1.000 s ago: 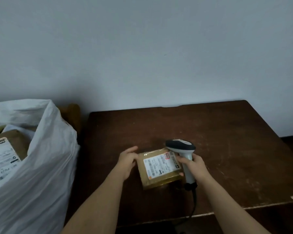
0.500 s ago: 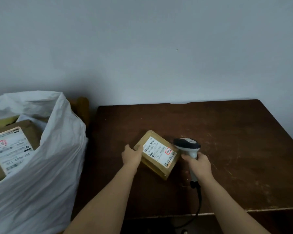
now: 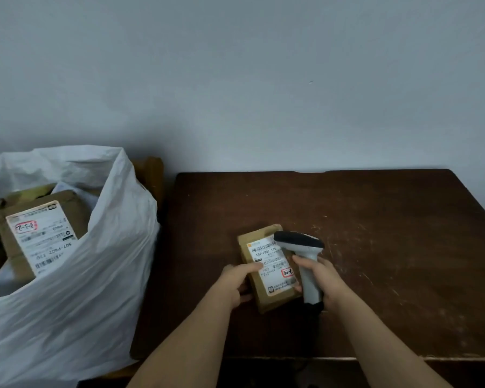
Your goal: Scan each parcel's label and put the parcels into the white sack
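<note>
A small brown cardboard parcel point(image 3: 266, 264) with a white label facing up lies on the dark wooden table point(image 3: 375, 233). My left hand point(image 3: 237, 281) grips its left side, thumb on the label. My right hand point(image 3: 321, 281) grips the handle of a white barcode scanner point(image 3: 303, 253), whose dark head hangs over the parcel's upper right corner. The white sack point(image 3: 76, 289) stands open to the left of the table.
Inside the sack lies a larger brown parcel point(image 3: 44, 233) with a white label, among other boxes. A brown chair back point(image 3: 151, 175) shows behind the sack. A grey wall rises behind the table. The scanner's cable drops over the table's front edge.
My left hand has turned the parcel so its long side runs away from me. The scanner head has moved over the label. The camera view has shifted right.
</note>
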